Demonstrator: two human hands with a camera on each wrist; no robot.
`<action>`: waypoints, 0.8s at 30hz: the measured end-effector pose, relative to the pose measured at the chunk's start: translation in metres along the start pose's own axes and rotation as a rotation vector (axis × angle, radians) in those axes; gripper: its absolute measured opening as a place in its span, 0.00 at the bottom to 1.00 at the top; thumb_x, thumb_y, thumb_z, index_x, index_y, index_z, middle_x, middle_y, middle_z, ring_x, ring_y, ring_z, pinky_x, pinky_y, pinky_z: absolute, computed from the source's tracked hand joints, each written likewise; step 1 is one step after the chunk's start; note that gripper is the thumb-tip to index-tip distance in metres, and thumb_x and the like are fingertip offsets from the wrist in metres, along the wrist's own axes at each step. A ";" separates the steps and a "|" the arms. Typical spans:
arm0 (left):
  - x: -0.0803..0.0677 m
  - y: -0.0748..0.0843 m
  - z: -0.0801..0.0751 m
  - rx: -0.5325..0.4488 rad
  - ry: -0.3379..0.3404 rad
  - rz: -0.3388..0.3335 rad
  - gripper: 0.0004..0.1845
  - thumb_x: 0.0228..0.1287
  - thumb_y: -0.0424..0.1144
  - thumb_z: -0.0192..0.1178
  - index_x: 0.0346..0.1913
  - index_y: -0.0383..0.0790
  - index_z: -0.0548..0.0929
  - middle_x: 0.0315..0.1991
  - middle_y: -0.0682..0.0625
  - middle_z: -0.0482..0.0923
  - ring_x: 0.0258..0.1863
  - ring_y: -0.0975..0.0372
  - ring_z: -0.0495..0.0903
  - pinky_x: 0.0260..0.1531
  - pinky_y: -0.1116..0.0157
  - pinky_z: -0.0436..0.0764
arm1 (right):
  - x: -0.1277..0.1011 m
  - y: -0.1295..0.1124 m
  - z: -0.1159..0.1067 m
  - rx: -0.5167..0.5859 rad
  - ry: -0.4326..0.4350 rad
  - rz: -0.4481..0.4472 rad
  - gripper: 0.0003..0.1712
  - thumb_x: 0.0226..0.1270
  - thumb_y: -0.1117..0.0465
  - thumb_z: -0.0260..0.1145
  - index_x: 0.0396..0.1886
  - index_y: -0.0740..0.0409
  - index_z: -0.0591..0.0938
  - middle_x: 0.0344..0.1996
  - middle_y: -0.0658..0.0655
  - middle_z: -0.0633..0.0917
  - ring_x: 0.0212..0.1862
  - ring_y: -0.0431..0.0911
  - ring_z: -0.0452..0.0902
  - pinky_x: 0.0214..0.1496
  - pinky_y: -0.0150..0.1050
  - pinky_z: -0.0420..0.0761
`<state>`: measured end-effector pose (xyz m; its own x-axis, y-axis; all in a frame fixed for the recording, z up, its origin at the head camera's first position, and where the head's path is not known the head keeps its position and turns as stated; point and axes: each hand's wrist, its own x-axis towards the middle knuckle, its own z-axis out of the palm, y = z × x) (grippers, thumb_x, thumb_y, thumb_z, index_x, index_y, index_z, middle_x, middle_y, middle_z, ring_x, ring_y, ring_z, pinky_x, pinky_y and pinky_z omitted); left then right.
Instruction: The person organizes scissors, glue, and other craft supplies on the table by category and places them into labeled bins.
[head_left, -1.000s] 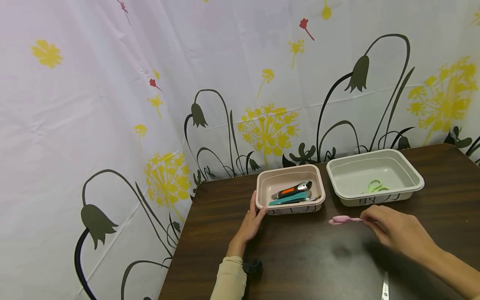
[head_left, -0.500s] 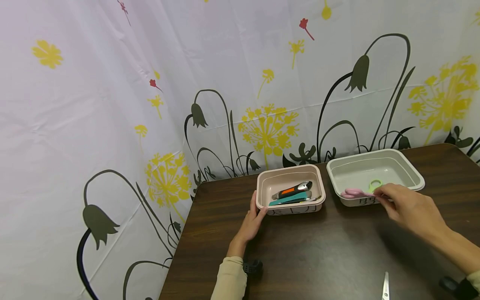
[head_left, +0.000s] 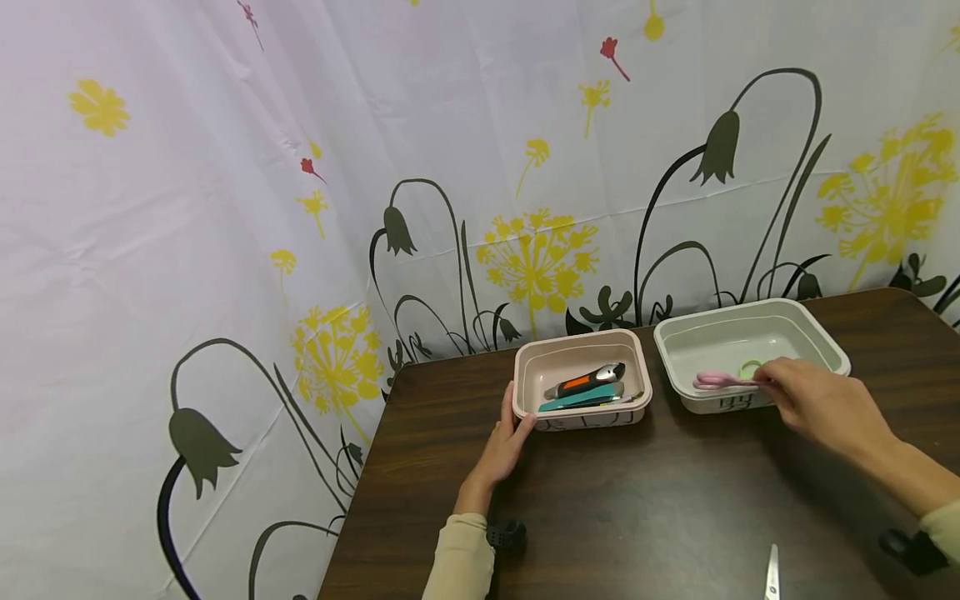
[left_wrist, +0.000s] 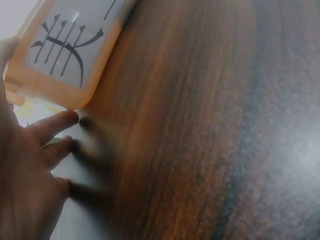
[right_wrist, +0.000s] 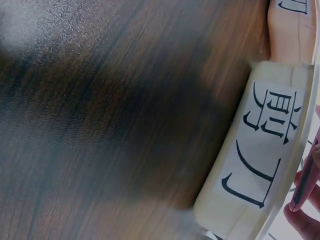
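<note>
Dark wooden table [head_left: 637, 517] carries a grey tray [head_left: 821, 340] and pink tray [head_left: 525, 358]; the right hand [head_left: 813, 404] pinches pink scissors [head_left: 712, 381] over the grey tray's near rim, while the left hand [head_left: 501, 446] rests flat, fingers straight, against the pink tray's corner

The table [head_left: 645, 517] looks like dark wood grain with a slight sheen, and both the pink tray [head_left: 581, 414] and the grey tray [head_left: 750, 317] at 1 o'clock from it look like smooth matt plastic. Backdrop curtain [head_left: 225, 208] is a thin creased cloth or vinyl sheet with a printed flower pattern, and the scissor blade [head_left: 770, 575] down at 5 o'clock is shiny metal.
</note>
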<state>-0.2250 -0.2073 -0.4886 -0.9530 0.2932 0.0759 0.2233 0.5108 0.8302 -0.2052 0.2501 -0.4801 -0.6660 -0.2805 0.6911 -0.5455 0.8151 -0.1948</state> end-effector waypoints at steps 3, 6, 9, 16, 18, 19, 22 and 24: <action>0.000 0.001 0.000 0.004 0.000 -0.006 0.39 0.77 0.44 0.49 0.79 0.46 0.38 0.75 0.33 0.50 0.71 0.43 0.58 0.65 0.44 0.59 | 0.001 0.003 0.002 -0.001 -0.014 -0.006 0.19 0.47 0.68 0.74 0.39 0.47 0.81 0.31 0.48 0.84 0.32 0.47 0.80 0.22 0.46 0.72; -0.001 0.001 0.000 0.013 -0.007 -0.013 0.39 0.77 0.45 0.48 0.79 0.46 0.37 0.75 0.33 0.50 0.70 0.43 0.59 0.65 0.43 0.59 | 0.001 0.005 0.004 0.003 -0.027 -0.017 0.19 0.48 0.68 0.74 0.39 0.47 0.81 0.32 0.48 0.84 0.34 0.47 0.80 0.22 0.46 0.72; -0.002 0.001 0.000 0.020 -0.005 -0.019 0.39 0.77 0.45 0.48 0.79 0.47 0.37 0.75 0.34 0.50 0.70 0.44 0.59 0.65 0.43 0.59 | 0.002 0.007 0.005 -0.001 -0.038 -0.038 0.20 0.47 0.68 0.75 0.39 0.47 0.82 0.33 0.48 0.83 0.35 0.47 0.79 0.23 0.46 0.73; -0.002 0.001 -0.001 0.018 -0.008 -0.022 0.39 0.77 0.46 0.48 0.79 0.47 0.37 0.75 0.34 0.50 0.70 0.43 0.58 0.65 0.43 0.59 | 0.005 0.012 0.007 -0.010 -0.092 -0.066 0.19 0.46 0.71 0.72 0.39 0.50 0.83 0.34 0.49 0.83 0.38 0.47 0.80 0.25 0.45 0.74; -0.001 0.001 0.000 0.017 -0.006 -0.019 0.39 0.77 0.46 0.48 0.79 0.47 0.37 0.75 0.34 0.50 0.70 0.43 0.58 0.65 0.43 0.59 | 0.006 0.014 0.008 -0.004 -0.107 -0.067 0.19 0.46 0.71 0.71 0.40 0.50 0.83 0.35 0.49 0.84 0.38 0.48 0.80 0.25 0.45 0.74; -0.001 0.001 0.000 0.017 -0.004 -0.018 0.39 0.77 0.46 0.48 0.79 0.47 0.37 0.75 0.33 0.50 0.70 0.42 0.59 0.65 0.43 0.59 | 0.006 0.014 0.008 -0.003 -0.115 -0.067 0.19 0.47 0.71 0.71 0.40 0.50 0.84 0.35 0.50 0.84 0.38 0.49 0.80 0.26 0.45 0.74; -0.001 0.001 0.000 0.023 0.005 -0.019 0.39 0.77 0.46 0.48 0.79 0.47 0.38 0.75 0.33 0.51 0.69 0.42 0.60 0.64 0.42 0.59 | 0.008 0.015 0.009 0.005 -0.142 -0.071 0.20 0.46 0.72 0.70 0.41 0.52 0.84 0.36 0.51 0.85 0.39 0.50 0.81 0.29 0.47 0.76; -0.001 0.001 0.001 0.027 0.011 -0.023 0.38 0.77 0.46 0.48 0.79 0.47 0.39 0.75 0.33 0.51 0.69 0.43 0.60 0.64 0.42 0.59 | 0.009 0.016 0.009 0.012 -0.170 -0.070 0.21 0.45 0.74 0.70 0.41 0.53 0.84 0.37 0.51 0.85 0.40 0.50 0.81 0.31 0.49 0.77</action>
<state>-0.2235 -0.2062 -0.4881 -0.9600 0.2727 0.0634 0.2070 0.5387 0.8167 -0.2242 0.2562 -0.4837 -0.7021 -0.4185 0.5762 -0.5986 0.7850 -0.1593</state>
